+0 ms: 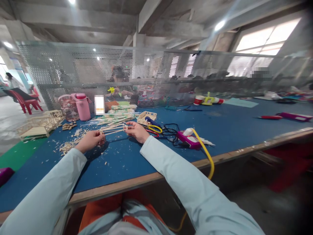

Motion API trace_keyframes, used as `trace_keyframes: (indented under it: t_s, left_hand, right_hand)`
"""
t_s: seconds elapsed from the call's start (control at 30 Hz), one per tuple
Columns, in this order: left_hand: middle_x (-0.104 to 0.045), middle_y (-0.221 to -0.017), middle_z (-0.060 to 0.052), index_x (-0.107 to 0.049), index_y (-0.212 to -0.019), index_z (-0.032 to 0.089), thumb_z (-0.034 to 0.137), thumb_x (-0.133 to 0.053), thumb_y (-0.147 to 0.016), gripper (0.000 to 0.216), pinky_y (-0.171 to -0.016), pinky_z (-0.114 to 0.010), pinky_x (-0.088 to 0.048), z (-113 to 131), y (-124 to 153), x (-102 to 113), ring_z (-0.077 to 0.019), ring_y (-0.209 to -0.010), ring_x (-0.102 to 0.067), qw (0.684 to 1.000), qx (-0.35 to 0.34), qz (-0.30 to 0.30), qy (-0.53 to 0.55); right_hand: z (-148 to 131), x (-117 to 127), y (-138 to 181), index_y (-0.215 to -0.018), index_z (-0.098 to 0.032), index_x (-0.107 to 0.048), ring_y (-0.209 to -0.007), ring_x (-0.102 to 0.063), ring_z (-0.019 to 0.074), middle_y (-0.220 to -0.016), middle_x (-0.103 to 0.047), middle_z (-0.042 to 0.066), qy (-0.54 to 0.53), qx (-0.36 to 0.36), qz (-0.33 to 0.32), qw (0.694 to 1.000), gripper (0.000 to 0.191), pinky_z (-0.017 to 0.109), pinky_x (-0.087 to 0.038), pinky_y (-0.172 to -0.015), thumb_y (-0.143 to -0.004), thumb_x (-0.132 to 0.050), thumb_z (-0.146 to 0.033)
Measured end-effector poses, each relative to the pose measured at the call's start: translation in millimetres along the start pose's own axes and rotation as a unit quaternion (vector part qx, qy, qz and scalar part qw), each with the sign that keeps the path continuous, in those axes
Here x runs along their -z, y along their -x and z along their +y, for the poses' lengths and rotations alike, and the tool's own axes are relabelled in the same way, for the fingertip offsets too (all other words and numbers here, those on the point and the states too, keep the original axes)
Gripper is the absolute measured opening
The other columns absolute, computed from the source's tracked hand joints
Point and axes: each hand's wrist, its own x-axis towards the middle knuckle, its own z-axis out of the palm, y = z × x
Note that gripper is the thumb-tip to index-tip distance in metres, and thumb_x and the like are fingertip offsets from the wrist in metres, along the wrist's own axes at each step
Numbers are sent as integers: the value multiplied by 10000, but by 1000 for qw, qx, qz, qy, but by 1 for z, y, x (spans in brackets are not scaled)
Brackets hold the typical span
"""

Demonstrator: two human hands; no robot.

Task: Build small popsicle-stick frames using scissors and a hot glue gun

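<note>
Left hand (93, 140) and right hand (137, 131) pinch a slender stick frame (114, 132) between them, best held level with light pressure.

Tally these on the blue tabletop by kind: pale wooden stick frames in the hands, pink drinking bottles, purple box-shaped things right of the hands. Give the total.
Pale wooden stick frame, in left hand and right hand: 1
Pink drinking bottles: 2
Purple box-shaped things: 2
Total: 5

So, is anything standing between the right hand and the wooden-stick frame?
Nothing visible does: the right hand holds one end of the wooden-stick frame directly, the left hand the other.
</note>
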Motion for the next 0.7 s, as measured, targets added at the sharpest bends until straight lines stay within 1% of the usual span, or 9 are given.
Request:
trace_keyframes:
  t_s: [0.07,0.17,0.27,0.37,0.47,0.57,0.7]
  left_hand:
    - [-558,-501,6,-529,-589,156,511,-564,-634,359,-477,-225,-350,-2,-1,0,-107,-463,-479,1000,1,8,-3]
    - [-567,-512,2,-534,-591,151,513,-589,-629,368,-482,-225,-366,-3,-2,-2,-107,-468,-489,1000,-1,11,21]
    - [-587,-562,-2,-550,-618,143,504,-637,-609,372,-534,-230,-424,0,-2,-4,-115,-525,-535,995,23,21,96]
    - [-622,-654,-19,-581,-703,129,418,-644,-675,297,-601,-223,-475,6,0,-6,-102,-585,-569,973,66,34,219]
    - [-637,-709,-34,-595,-778,117,274,-598,-769,157,-600,-186,-491,11,1,-6,-77,-598,-585,945,99,36,311]
    - [-637,-708,-34,-599,-784,113,197,-562,-808,94,-579,-156,-493,11,2,-7,-62,-587,-588,929,107,30,352]
    - [-629,-679,-25,-598,-772,113,169,-551,-820,88,-564,-135,-499,11,1,-8,-53,-571,-585,918,109,39,380]
  right_hand:
    - [0,-1,0,-894,-182,-485,-540,-549,71,-676,-626,-38,4,2,2,1000,438,175,-396,-483,-521,-705,-114]
    - [2,-2,-1,-901,-180,-470,-492,-526,72,-591,-598,-59,33,22,14,999,416,177,-378,-460,-551,-696,-174]
    - [2,-3,-1,-894,-182,-451,-435,-485,65,-533,-569,-79,64,48,25,996,397,180,-359,-443,-563,-670,-180]
    - [1,-4,0,-897,-187,-432,-441,-490,68,-534,-562,-84,76,54,38,995,398,178,-349,-439,-563,-648,-170]
    - [0,-4,1,-905,-188,-432,-447,-492,63,-555,-557,-90,79,52,44,995,409,178,-348,-442,-551,-634,-152]
    - [0,-4,1,-914,-188,-433,-429,-469,53,-562,-547,-99,83,48,35,995,427,181,-348,-443,-536,-622,-126]
    - [1,-4,1,-930,-191,-423,-442,-480,64,-557,-550,-99,88,38,22,995,444,188,-360,-458,-539,-619,-121]
